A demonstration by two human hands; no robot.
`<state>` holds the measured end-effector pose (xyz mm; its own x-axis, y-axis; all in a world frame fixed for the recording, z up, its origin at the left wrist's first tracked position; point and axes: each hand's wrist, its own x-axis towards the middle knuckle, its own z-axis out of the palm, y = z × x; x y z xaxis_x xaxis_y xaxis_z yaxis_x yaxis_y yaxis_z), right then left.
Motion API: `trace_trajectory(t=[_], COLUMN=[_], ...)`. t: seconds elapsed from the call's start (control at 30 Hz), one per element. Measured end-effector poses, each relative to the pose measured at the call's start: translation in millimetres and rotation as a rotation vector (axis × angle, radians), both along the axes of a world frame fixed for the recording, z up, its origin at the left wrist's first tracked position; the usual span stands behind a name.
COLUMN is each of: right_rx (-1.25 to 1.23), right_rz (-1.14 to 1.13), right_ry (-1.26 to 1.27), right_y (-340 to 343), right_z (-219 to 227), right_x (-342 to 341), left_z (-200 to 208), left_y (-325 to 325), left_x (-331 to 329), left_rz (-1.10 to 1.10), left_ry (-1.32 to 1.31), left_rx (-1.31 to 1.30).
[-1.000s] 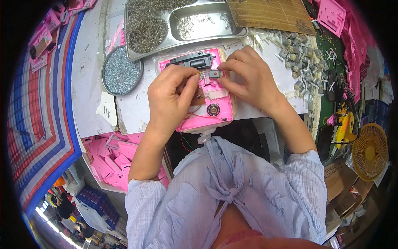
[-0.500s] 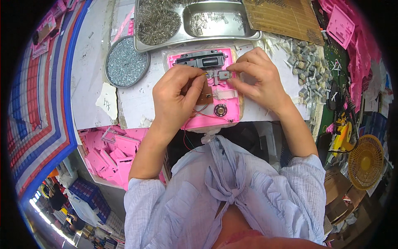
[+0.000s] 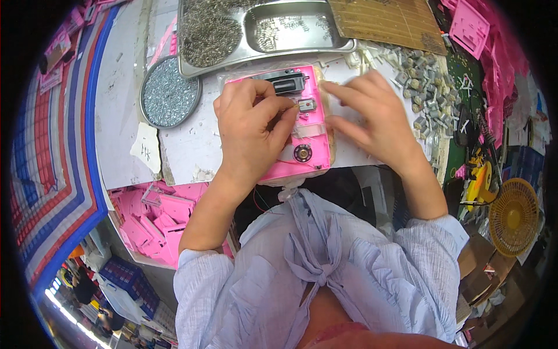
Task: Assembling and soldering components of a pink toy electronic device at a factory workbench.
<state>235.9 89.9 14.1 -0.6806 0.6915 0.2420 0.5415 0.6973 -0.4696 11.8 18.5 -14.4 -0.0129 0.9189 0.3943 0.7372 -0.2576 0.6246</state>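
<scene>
A pink plastic housing [image 3: 321, 152] lies in front of me on a clear plastic bag. It holds a small silver motor [image 3: 307, 105], a black long mechanism [image 3: 289, 85] above it, and a small round speaker [image 3: 303, 153] near the lower edge. My left hand [image 3: 253, 119] covers the housing's left side, its thumb and index finger pinched beside the motor; what sits between the fingertips is too small to make out. To the right of the housing, my right hand [image 3: 372, 113] is held with thumb and fingers apart, holding nothing, slightly blurred.
A round tray of small silver screws or pins [image 3: 170, 93] stands at left, below a steel compartment tray [image 3: 250, 58] of springs. Small motors [image 3: 419, 78] are heaped at right, near brown cardboard [image 3: 395, 26]. Pink parts [image 3: 160, 218] fill a bin lower left; a yellow fan [image 3: 512, 217] stands at right.
My right hand has drawn away from the motor to the right, its fingers spreading. My left hand has shifted slightly right over the housing, still pinched. The whole view has slid a little left.
</scene>
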Motion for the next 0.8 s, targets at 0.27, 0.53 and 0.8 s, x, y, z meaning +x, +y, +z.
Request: trace_trajectory(t=[0.27,0.53,0.8], right_rx=[-0.350,-0.232,-0.031], right_rz=[-1.079,-1.070,-1.066], right_ry=[1.079,1.145,1.179], right_y=[-60.7,-33.5,-102.1], right_z=[-25.8,-22.6,-14.4], right_x=[270.6,347.1,346.1], left_z=[-4.4,-4.3,-3.8], left_y=[2.0,6.4,5.6], left_x=[7.4,12.5,13.1], left_rz=[-0.010,-0.034,-0.052], left_ry=[0.018,0.077,0.118], left_rx=[-0.016,-0.019,-0.003])
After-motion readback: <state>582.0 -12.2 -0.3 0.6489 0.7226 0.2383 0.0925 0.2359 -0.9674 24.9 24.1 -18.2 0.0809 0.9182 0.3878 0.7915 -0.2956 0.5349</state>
